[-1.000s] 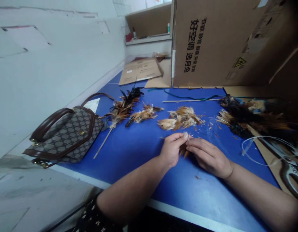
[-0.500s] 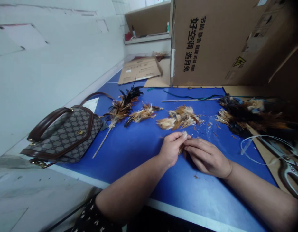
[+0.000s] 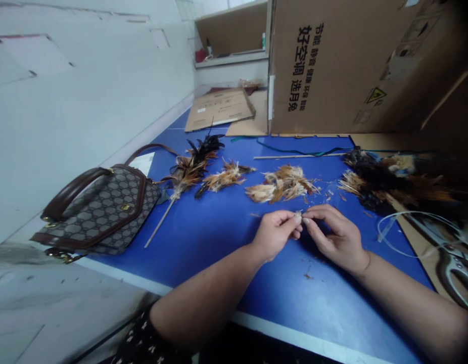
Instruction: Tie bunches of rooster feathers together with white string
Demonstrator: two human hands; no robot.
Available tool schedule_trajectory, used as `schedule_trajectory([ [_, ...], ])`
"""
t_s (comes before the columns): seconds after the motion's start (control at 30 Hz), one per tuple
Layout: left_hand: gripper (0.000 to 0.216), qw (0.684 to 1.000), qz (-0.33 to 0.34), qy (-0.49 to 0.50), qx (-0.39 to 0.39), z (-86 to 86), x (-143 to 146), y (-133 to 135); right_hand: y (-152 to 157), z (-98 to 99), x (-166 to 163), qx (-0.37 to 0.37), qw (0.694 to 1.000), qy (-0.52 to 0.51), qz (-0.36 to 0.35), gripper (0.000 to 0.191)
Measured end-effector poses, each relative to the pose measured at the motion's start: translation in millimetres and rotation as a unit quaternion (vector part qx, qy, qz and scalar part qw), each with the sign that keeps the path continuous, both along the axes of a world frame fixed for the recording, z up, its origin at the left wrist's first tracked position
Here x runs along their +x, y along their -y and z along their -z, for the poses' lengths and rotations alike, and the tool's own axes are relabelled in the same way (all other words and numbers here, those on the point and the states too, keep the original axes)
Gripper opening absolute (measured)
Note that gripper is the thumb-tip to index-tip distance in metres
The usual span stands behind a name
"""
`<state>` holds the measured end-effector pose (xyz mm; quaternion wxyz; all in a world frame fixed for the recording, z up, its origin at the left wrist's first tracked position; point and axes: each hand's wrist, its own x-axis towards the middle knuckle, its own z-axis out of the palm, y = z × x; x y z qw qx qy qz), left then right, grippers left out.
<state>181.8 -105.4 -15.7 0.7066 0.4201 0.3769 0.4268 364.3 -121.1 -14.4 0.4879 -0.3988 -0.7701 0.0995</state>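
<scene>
My left hand (image 3: 275,233) is closed in a pinch on a small pale feather (image 3: 298,214), mostly hidden by the fingertips. Close against it, the thumb and forefinger of my right hand (image 3: 334,235) come together at the feather's right end; what they grip there is too small to make out. Just beyond both hands lies a pile of tan and brown feathers (image 3: 285,183). A smaller feather bunch (image 3: 224,178) sits left of that pile. Farther left, a stick (image 3: 158,226) carries brown and black feathers (image 3: 194,164) tied along its upper part.
A patterned handbag (image 3: 112,210) stands on the blue table (image 3: 203,268) at left. Dark feathers (image 3: 389,177), a clear plastic loop (image 3: 393,247) and scissors (image 3: 456,265) lie at right. A thin rod (image 3: 294,157) lies behind, before a large cardboard box (image 3: 343,76).
My right hand has turned and drawn slightly up and right, its fingers now pinched at the tips. The brownish piece below my fingers no longer shows. My left hand has barely moved.
</scene>
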Motion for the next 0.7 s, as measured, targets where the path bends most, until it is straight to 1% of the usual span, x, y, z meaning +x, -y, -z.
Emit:
schedule_trajectory([
  [0.17,0.049,0.999,0.029,-0.009,0.027,-0.2,-1.5,-0.2,-0.6,-0.7,0.1,-0.004,1.000,0.003,0.011,0.013],
  [0.27,0.047,0.999,0.025,-0.023,0.030,1.5,-1.8,0.2,-1.1,-1.1,0.4,0.003,1.000,-0.008,0.004,0.020],
  [0.37,0.045,0.999,0.018,-0.020,0.028,1.5,-1.8,0.4,-1.4,0.3,1.5,0.008,1.000,-0.014,-0.022,0.034],
  [0.47,0.043,0.999,0.013,-0.011,0.031,2.2,-1.7,0.0,-1.1,1.8,1.5,0.007,0.998,-0.012,-0.054,0.041],
  [0.57,0.040,0.998,0.009,-0.030,0.055,6.4,-1.7,-0.3,0.1,0.9,-1.1,0.004,0.997,-0.014,-0.076,0.044],
  [0.7,0.036,0.993,0.003,-0.072,0.093,10.1,-2.9,-0.8,-0.9,-5.8,-1.2,-0.015,0.995,-0.004,-0.101,0.042],
])
